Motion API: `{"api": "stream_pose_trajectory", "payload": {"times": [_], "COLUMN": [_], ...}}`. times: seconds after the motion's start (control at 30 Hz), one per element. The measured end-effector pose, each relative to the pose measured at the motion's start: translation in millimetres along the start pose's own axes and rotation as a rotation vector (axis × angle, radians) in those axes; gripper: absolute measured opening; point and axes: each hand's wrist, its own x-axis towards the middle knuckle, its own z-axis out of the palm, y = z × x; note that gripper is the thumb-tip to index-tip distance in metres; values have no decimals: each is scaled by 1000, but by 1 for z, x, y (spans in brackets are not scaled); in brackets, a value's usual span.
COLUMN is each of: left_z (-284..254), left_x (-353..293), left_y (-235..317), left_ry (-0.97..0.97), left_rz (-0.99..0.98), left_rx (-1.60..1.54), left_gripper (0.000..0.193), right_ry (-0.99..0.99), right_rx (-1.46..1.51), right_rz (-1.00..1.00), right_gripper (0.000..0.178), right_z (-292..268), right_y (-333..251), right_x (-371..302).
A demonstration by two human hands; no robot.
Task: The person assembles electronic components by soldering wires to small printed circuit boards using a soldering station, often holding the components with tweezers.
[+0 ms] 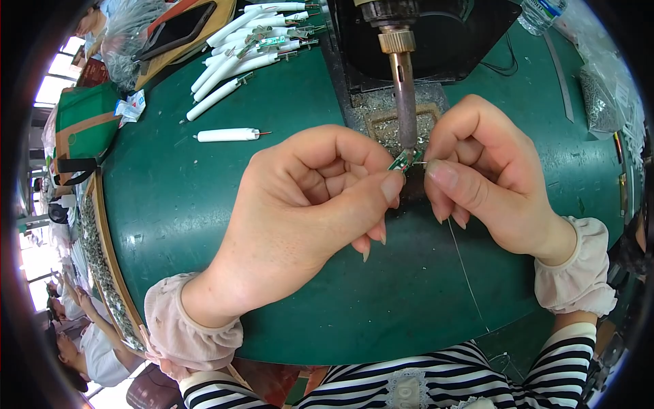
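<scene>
Between the thumb and forefinger of my left hand point(317, 194) is a small green circuit board point(403, 161). The tip of an upright soldering iron point(405, 95) comes down onto or just over the board; I cannot tell if they touch. My right hand point(487, 174) pinches a thin solder wire point(464, 267), whose short end points left at the board. The rest of the wire trails down from under the right fingers toward the table's near edge. Below the iron, a metal tray point(429, 112) littered with solder bits is partly hidden by my hands.
Several white tubes point(221, 95) with small boards and wires lie piled at the far left, and a single white tube point(228, 135) lies nearer. A phone point(178, 31), a green box point(88, 119), a bag of small parts point(599, 102) and a plastic bottle point(541, 13) surround the green table point(300, 320).
</scene>
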Motion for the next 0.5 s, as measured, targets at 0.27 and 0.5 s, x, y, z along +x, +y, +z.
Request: {"api": "stream_pose_trajectory", "payload": {"times": [0.27, 0.5], "left_z": [-1, -3], "left_x": [0, 1], "left_y": [0, -1], "left_ry": [-2, -6], "left_rz": [3, -29], "left_rx": [9, 37], "left_gripper": [7, 6], "right_ry": [21, 41], "right_rx": [31, 1], "right_rz": [12, 48], "right_gripper": [15, 15], "right_z": [1, -4], "right_y": [0, 0], "right_x": [0, 0]}}
